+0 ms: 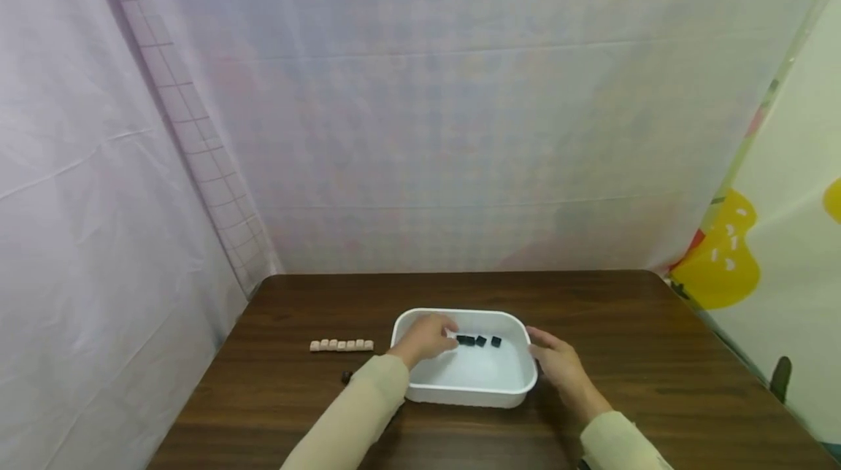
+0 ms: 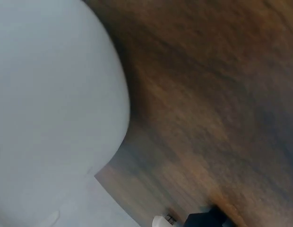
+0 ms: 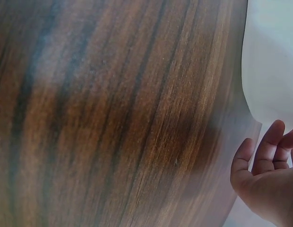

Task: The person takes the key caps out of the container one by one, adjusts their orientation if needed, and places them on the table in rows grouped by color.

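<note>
A white rectangular basin (image 1: 470,398) stands on the dark wooden table, its outer wall filling one side of each wrist view. My left hand (image 1: 425,337) reaches over its left rim, thumb and forefinger apart, close to a short row of small black blocks (image 1: 481,341) on the basin's floor. Nothing shows between those fingertips. The right hand (image 1: 558,362) holds the basin's right rim, its bent fingers (image 3: 266,146) up against the white wall.
Left of the basin, several small cream blocks (image 1: 342,345) form a row. A black piece (image 1: 346,377) lies beside my left sleeve. Pale curtains (image 1: 447,127) hang behind the table (image 1: 631,324), and a yellow-patterned sheet (image 1: 719,266) covers the right side.
</note>
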A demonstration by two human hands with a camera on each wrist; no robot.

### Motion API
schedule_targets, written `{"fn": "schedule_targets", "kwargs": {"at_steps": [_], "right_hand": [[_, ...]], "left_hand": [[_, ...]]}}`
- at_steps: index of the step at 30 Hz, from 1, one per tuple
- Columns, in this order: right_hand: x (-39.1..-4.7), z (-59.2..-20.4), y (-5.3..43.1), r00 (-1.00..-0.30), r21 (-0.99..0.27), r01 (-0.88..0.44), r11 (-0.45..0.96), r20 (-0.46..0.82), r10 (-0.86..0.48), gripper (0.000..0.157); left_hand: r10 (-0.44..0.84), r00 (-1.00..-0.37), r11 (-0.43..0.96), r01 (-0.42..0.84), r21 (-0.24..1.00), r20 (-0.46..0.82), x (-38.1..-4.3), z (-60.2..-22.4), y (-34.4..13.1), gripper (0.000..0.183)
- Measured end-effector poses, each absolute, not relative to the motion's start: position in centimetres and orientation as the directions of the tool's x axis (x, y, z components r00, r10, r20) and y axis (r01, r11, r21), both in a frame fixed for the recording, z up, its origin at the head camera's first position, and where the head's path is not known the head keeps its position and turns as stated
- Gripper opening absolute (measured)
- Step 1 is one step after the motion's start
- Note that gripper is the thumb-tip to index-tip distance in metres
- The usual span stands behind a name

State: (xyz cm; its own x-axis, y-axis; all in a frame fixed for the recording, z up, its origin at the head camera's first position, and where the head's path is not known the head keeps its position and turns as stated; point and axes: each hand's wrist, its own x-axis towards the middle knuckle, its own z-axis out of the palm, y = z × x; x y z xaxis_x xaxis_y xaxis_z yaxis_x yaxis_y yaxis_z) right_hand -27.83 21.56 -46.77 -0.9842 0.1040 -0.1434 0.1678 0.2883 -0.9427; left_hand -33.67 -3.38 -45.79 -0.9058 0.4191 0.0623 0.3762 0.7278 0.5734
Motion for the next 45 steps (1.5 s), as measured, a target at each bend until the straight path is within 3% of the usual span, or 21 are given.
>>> {"fn": "schedule_targets", "kwargs": {"at_steps": [5,9,13,23,29,45], "right_hand": [[-27.8,-46.8,21.4,-0.985,-0.942,0.164,0.294,-0.140,0.102,0.046],[-27.8,-46.7,21.3,-0.985,-0.940,0.160,0.302,-0.135,0.104,0.046],[-27.8,-46.2,21.3,-0.986,-0.939,0.153,0.308,-0.123,0.113,0.047],[-28.2,-45.7,20.8,-0.969,-0.951,0.229,0.206,-0.202,0.143,0.049],[-28.4,-45.7,20.8,-0.967,-0.958,0.232,0.166,-0.208,0.147,0.048],[-28.4,-45.5,20.5,-0.964,-0.947,0.250,0.201,-0.223,0.147,0.048]], "left_hand": [[0.459,-0.886,0.787,0.438,0.435,0.063,-34.1,-46.7,-3.1,0.034],[0.473,-0.878,0.799,0.461,0.385,0.072,-34.0,-47.0,-3.1,0.026],[0.462,-0.881,0.794,0.463,0.394,0.105,-33.8,-47.1,-3.1,0.016],[0.371,-0.924,0.828,0.375,0.416,0.095,-33.2,-47.3,-2.6,0.014],[0.383,-0.918,0.824,0.390,0.411,0.104,-33.3,-47.2,-2.9,0.010],[0.447,-0.894,0.782,0.407,0.472,0.029,-33.6,-46.8,-3.8,0.022]]}}
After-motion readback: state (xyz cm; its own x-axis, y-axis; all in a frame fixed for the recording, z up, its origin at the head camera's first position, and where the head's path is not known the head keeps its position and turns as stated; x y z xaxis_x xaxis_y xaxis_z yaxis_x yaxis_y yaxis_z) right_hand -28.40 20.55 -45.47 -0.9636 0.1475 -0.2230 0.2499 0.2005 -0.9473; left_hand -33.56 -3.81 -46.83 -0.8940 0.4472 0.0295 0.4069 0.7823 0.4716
